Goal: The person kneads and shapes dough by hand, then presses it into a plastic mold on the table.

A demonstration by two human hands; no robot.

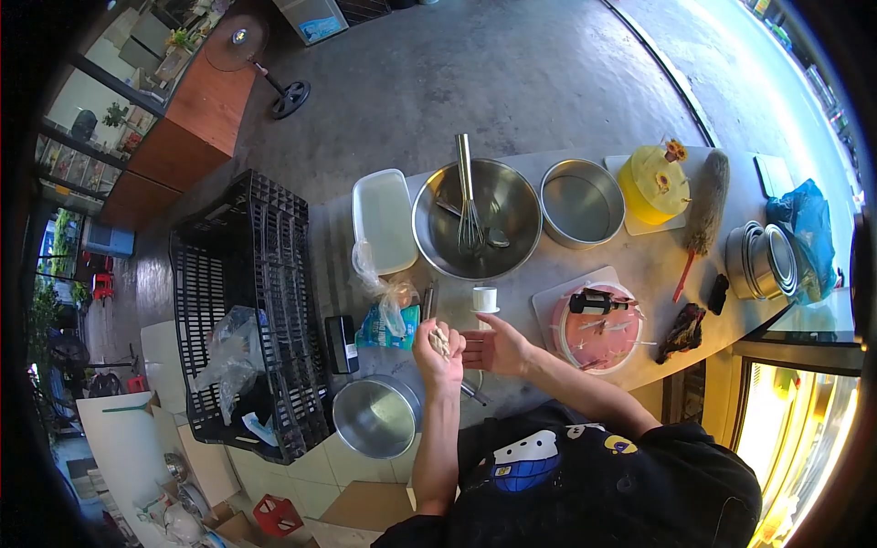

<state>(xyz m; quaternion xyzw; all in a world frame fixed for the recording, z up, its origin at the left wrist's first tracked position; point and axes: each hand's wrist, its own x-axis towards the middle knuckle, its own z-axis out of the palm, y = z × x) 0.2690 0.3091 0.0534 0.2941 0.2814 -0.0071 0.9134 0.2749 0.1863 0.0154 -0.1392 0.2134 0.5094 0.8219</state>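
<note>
My left hand point(437, 358) is closed around something pale and off-white point(440, 342), too small to name. Beside it, my right hand point(501, 349) has its fingers stretched out toward the left one, its thumb raised. A small white cup point(485, 299) stands just beyond the right thumb. Farther out lies a large steel mixing bowl point(429, 239) with a whisk point(465, 196) and a spoon-like utensil in it. Left of my left hand is a blue-green packet point(395, 327) with clear plastic over it.
A black crate point(297, 347), a steel pot point(376, 416) and a white tub point(384, 219) are at left. To the right are a round cake tin point(582, 203), a pink tub with tools on it point(594, 333), a yellow decorated cylinder point(656, 187) and stacked tins point(760, 260).
</note>
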